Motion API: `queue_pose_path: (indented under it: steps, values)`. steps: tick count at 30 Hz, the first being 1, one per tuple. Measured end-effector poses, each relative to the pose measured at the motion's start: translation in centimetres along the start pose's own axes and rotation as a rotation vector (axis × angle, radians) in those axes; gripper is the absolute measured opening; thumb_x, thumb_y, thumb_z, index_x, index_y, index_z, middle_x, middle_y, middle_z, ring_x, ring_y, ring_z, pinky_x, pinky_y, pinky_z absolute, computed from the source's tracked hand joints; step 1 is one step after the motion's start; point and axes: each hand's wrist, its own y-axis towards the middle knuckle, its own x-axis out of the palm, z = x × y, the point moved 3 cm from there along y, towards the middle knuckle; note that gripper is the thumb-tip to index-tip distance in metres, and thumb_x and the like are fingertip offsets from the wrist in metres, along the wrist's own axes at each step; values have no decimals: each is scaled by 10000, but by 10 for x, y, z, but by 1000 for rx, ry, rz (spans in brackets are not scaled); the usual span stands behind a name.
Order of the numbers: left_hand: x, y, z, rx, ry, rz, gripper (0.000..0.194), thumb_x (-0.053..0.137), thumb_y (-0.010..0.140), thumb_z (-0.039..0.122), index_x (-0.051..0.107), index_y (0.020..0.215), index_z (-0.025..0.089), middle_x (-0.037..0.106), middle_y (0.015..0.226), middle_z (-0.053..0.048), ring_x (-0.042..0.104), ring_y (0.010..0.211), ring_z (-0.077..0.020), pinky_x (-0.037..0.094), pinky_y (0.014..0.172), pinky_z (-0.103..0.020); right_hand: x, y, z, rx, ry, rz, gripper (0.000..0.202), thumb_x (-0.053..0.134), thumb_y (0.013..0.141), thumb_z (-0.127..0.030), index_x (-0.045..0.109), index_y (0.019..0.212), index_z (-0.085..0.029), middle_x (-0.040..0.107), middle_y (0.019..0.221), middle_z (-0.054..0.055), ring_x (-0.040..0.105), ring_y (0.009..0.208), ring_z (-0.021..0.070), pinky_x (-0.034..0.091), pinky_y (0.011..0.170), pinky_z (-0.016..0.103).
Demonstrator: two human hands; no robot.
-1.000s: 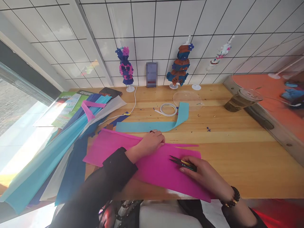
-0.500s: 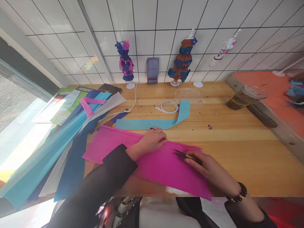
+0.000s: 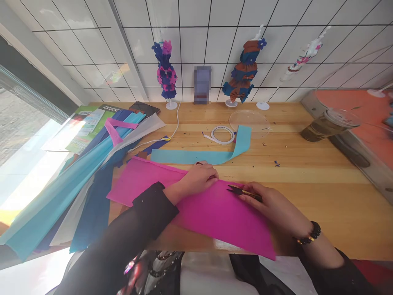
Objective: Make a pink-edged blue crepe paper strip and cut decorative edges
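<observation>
My left hand lies curled on the far edge of the pink sheet, which spreads at six o'clock on the wooden table; I cannot tell whether its fingertips pinch the fold or merely press it. My right hand, between three and four o'clock from the left, is closed around black snips, blades slightly parted and pointing toward ten o'clock. A second ago a thin sliver stood apart from the sheet's far edge at the right end; now my right fingers have come up to that edge and no gap shows, which I judge leaves the edge steadied by both hands. The blue strip lies at twelve o'clock from my left hand, the tape roll at one.
</observation>
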Motion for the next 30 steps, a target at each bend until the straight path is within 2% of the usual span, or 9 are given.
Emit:
queue_pose_path:
  steps: [6,16,30]
  values:
    - [1,0,-2,-7,-22,-4,185,428,855,247,600,834,181,617,857,-26,516,844,-143,347,807,-275,1,13,-9,-45,-46,-34,378,404,822,-528,562,979,-223,666,926,47,614,813,203,444,682,295]
    - [-3,2,-4,11,-50,-42,212,430,859,225,641,860,202,646,856,-10,527,845,-138,338,825,-276,4,31,-22,-160,-60,-70,365,411,828,-492,570,998,-210,656,951,76,604,843,218,441,706,307]
    - [-9,-2,-8,29,-233,-19,254,405,875,251,604,1024,198,639,976,-42,537,921,-144,352,860,-270,3,36,-24,-180,-79,-71,375,400,834,-493,579,994,-204,659,921,77,599,802,207,440,700,310]
